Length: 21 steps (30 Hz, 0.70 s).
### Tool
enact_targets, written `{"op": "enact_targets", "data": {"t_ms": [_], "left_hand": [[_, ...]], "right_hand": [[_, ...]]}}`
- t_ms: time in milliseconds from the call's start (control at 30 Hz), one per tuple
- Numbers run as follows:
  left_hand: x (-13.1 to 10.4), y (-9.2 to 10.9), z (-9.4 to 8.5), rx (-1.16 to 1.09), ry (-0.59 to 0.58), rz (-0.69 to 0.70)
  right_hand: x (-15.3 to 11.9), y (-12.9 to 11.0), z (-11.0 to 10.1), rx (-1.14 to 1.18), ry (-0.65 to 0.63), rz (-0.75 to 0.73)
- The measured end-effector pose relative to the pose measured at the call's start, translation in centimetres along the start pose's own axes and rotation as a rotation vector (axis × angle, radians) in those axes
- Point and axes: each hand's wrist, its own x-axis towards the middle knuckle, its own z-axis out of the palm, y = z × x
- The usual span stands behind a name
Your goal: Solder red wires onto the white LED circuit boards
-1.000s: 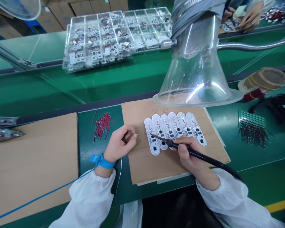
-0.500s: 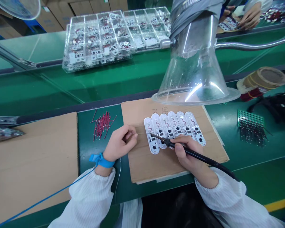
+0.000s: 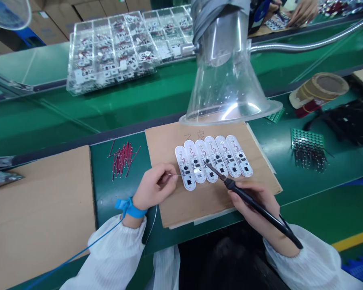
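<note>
My right hand [image 3: 255, 205] is closed around the handle of a black soldering iron [image 3: 245, 197]. Its tip points left, over the third from the left in a row of white oblong circuit boards [image 3: 186, 171]. Thin red wires show on the boards' upper halves. Between thumb and fingers of my left hand [image 3: 155, 183] is a thin solder wire [image 3: 178, 175], whose end reaches the leftmost board; its tail hangs below the hand. A blue wrist strap [image 3: 133, 207] circles my left wrist. Under the boards lies a cardboard sheet [image 3: 169, 209].
Red wire pieces [image 3: 124, 159] lie left of the cardboard. A clear fume hood [image 3: 230, 96] hangs above the boards. Behind stands a compartment tray [image 3: 109, 52] of parts. At right are a tape-wrapped tub [image 3: 317, 92] and a green board [image 3: 307, 139]. Another person's hand [image 3: 304, 12] works beyond.
The soldering iron's tip has moved right, from the leftmost board to over the third one. My right hand has shifted right and down with it. The left hand still pinches the solder wire.
</note>
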Motion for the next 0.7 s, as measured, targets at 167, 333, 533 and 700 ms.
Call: {"op": "enact_targets", "data": {"t_ms": [167, 333, 533, 700], "left_hand": [[0.2, 1.1, 1.9, 0.044, -0.098, 0.086], [0.3, 1.4, 2.3, 0.104, -0.084, 0.140], [0.2, 1.2, 2.1, 0.113, -0.072, 0.130], [0.3, 1.1, 2.3, 0.105, -0.086, 0.125]], "right_hand": [[-2.6, 1.6, -1.4, 0.027, 0.050, 0.024], [-2.7, 2.0, -1.3, 0.140, 0.029, 0.062], [-1.0, 0.3, -1.1, 0.099, -0.072, 0.012], [-0.5, -0.1, -1.2, 0.066, -0.111, -0.007]]}}
